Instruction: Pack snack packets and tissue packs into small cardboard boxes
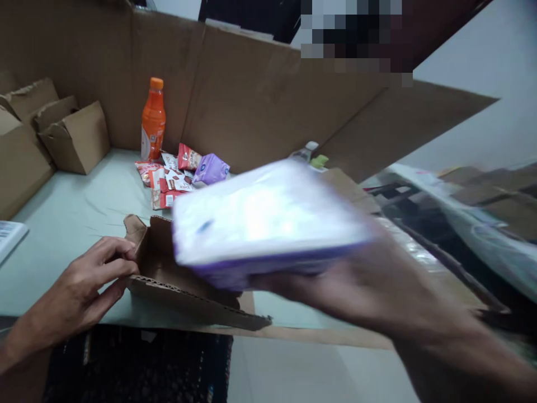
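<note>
From the head-worn camera, looking forward and down: the person's left hand (94, 280) is at the lower left, its fingers bent and close together, the fingertips and thumb pinching the near left corner of a shallow, open-topped brown cardboard box (180, 294) with rough-cut edges; the box sits at the front edge of a surface covered in pale green cloth (96, 196).

The person's right hand (339, 291) reaches in from the lower right and holds a soft, rectangular white-and-purple pack (260, 218) by its right end; the pack is raised and tilted, blurred, and hides the right part of the box from view; some fingers lie along its underside, close together, but blur and the pack itself hide the rest, so I cannot tell how the fingertips press.

Behind the box lies a pile of red, white and brown snack packets (178, 179), with a shiny purple packet (212, 169) at its right; just behind the pile stands an upright bottle of orange drink with an orange cap (153, 123); to its left are small open brown cardboard boxes (86, 137); at the left edge is part of a flat white object (10, 235); beyond the pack, a clear bottle with a whitish cap (311, 146) shows in part; a tall brown cardboard wall (251, 95) runs along the back.
</note>
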A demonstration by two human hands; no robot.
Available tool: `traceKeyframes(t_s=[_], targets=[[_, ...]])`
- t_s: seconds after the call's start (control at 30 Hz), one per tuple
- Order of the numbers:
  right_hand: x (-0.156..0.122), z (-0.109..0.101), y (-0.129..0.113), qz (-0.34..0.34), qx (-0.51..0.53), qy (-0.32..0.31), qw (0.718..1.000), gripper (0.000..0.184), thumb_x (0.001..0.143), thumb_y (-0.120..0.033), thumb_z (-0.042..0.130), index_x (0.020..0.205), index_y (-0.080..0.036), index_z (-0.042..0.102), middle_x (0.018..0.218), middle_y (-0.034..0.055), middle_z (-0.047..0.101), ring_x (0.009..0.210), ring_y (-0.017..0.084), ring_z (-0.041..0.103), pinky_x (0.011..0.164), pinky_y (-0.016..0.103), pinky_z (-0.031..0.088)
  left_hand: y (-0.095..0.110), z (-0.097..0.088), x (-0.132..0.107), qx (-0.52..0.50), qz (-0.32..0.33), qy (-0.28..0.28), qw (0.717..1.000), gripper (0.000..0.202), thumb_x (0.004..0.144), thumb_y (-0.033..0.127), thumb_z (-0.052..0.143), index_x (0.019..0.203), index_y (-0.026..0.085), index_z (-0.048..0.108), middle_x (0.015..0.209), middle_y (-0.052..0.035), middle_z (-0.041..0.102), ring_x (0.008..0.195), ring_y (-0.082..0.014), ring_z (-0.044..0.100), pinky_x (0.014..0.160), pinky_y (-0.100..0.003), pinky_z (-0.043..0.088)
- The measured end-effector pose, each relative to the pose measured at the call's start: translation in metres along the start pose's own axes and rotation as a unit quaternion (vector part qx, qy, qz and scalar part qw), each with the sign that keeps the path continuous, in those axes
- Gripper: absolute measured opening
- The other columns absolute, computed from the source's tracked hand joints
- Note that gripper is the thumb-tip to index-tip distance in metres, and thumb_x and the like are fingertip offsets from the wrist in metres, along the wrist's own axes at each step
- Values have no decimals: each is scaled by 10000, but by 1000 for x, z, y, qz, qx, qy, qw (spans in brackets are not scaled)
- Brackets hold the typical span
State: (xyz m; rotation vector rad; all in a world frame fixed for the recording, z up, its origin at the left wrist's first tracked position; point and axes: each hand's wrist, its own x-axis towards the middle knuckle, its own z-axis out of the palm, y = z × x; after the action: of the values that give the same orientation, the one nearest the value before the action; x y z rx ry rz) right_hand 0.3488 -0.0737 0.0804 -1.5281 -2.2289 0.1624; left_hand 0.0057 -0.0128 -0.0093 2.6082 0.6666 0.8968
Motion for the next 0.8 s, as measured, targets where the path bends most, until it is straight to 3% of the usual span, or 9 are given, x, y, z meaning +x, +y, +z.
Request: traceKeyframes(t_s=[0.07, 0.17, 0.23, 0.3, 0.37, 0.43, 0.63, 0.8], targets=[[16, 18, -31, -3, -90, -67, 994, 424, 827, -481, 724, 1135, -195, 666, 918, 95, 769, 799, 286, 718, 684, 379, 538, 5, 2, -5, 4, -16, 7, 1000, 258, 1006, 27, 473, 1098, 216, 622, 1182, -67, 595, 1129, -172, 611, 923, -270, 526], [38, 40, -61, 10, -230, -187, 955, 370, 822, -466, 724, 1000, -145, 677, 875, 145, 758, 796, 308, 716, 665, 359, 484, 11, 2, -9, 8, -28, 20, 999, 251, 991, 29, 481, 1032, 216, 643, 1154, -63, 597, 1095, -178, 620, 899, -281, 526], [51, 51, -73, 19, -262, -262, 929, 417, 858, -483, 723, 1052, -116, 683, 939, 180, 767, 846, 321, 732, 663, 348, 474, 12, 1, -10, 18, -20, 21, 999, 257, 964, 21, 489, 1003, 217, 650, 1163, -66, 617, 1129, -200, 621, 950, -319, 523], [61, 62, -80, 9, -256, -314, 914, 467, 903, -493, 704, 1141, -91, 684, 1020, 204, 773, 890, 327, 746, 664, 346, 483, 10, -2, -9, 29, 3, 4, 1000, 268, 940, 11, 495, 1013, 222, 644, 1190, -60, 640, 1185, -215, 610, 1097, -404, 466], [68, 73, -82, -12, -240, -338, 910, 490, 934, -481, 682, 1208, -75, 680, 1072, 213, 772, 932, 331, 754, 693, 354, 508, 8, -4, -8, 35, 27, -22, 999, 275, 926, 7, 503, 1033, 227, 629, 1195, -45, 663, 1219, -212, 602, 1221, -478, 347], [73, 85, -81, -21, -226, -344, 911, 516, 944, -471, 673, 1256, -61, 671, 1105, 216, 770, 973, 338, 757, 735, 368, 531, 6, -6, -7, 39, 38, -39, 998, 272, 922, 9, 513, 1040, 229, 623, 1174, -33, 684, 1225, -202, 604, 1258, -486, 290], [80, 100, -72, -13, -218, -421, 881, 531, 921, -403, 706, 1321, -57, 656, 1197, 238, 752, 1115, 361, 728, 902, 416, 536, 7, -4, -3, 58, 52, -37, 996, 225, 929, 49, 515, 976, 219, 655, 1114, -39, 737, 1216, -234, 625, 1189, -475, 374], [62, 93, -42, -39, -135, -430, 892, 816, 875, -338, 729, 1600, -146, 407, 1418, 213, 656, 1255, 354, 657, 950, 416, 529, 6, -1, -2, 64, 57, -27, 996, 234, 928, 42, 506, 966, 212, 663, 1078, -31, 752, 1190, -245, 628, 1175, -485, 378]])
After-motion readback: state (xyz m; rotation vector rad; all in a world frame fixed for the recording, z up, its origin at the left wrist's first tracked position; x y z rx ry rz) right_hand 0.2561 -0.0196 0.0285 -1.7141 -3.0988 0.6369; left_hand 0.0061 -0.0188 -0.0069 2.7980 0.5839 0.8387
